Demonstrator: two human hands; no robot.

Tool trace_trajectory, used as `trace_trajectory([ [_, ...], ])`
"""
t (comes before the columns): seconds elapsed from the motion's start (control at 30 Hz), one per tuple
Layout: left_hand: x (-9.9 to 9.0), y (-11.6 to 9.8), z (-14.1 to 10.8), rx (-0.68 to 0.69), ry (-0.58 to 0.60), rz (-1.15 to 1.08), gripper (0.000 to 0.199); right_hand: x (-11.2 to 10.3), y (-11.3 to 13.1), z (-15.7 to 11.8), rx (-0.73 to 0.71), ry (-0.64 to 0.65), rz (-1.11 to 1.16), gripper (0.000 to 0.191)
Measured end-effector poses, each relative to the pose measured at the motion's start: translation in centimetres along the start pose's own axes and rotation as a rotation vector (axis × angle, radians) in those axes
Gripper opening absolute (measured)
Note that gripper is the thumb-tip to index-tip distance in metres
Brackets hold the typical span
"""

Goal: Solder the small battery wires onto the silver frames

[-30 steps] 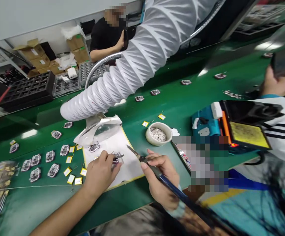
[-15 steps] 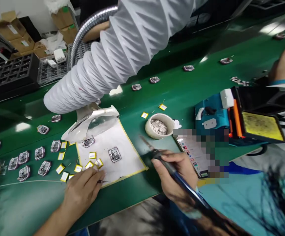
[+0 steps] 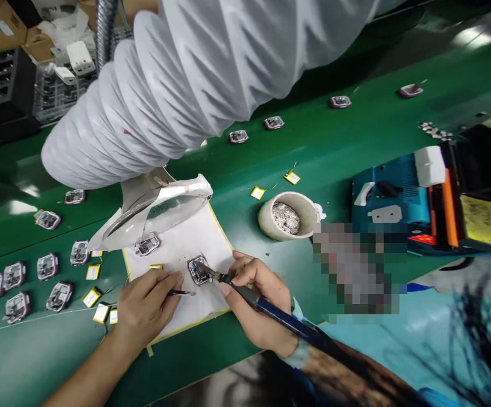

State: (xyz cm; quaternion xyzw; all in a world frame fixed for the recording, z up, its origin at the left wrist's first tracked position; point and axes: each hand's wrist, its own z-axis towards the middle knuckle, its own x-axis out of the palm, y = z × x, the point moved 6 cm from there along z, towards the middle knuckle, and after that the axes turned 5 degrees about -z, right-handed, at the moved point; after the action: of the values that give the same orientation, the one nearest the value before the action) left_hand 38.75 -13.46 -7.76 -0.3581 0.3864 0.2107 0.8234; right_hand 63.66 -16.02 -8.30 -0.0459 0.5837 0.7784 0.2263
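My right hand [image 3: 256, 330] is closed around a soldering iron [image 3: 277, 314] with a dark blue handle. The iron's tip reaches the open watch case [image 3: 196, 272] lying on the white sheet [image 3: 218, 243]; whether it touches is too small to tell. Just left of the case, my left hand [image 3: 143, 305] pinches a thin dark tool [image 3: 181, 293] with a silvery end. Yellow-edged battery cells [image 3: 91, 297] lie beside and partly behind that hand. Another watch case [image 3: 147, 244] sits under the rim of a clear hood [image 3: 173, 209].
A ribbed grey-white hose [image 3: 177, 85] crosses above the bench. Right of the sheet stand a pot of silvery bits [image 3: 266, 217] and a blue soldering station [image 3: 381, 195] with a yellow sponge [image 3: 489, 220]. Several watch cases [image 3: 59, 296] lie at the left, others along the back [image 3: 274, 122].
My right hand has brought the soldering iron leftward to the watch case on the sheet. The left hand's tool now points toward that case. The view has shifted closer.
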Motion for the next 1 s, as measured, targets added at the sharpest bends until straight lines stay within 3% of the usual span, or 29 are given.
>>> trace_trajectory([
  [1.0, 0.19, -0.04, 0.68, 0.027, -0.008, 0.064, 0.017, 0.36, 0.23, -0.14, -0.015, 0.020, -0.040, 0.025],
])
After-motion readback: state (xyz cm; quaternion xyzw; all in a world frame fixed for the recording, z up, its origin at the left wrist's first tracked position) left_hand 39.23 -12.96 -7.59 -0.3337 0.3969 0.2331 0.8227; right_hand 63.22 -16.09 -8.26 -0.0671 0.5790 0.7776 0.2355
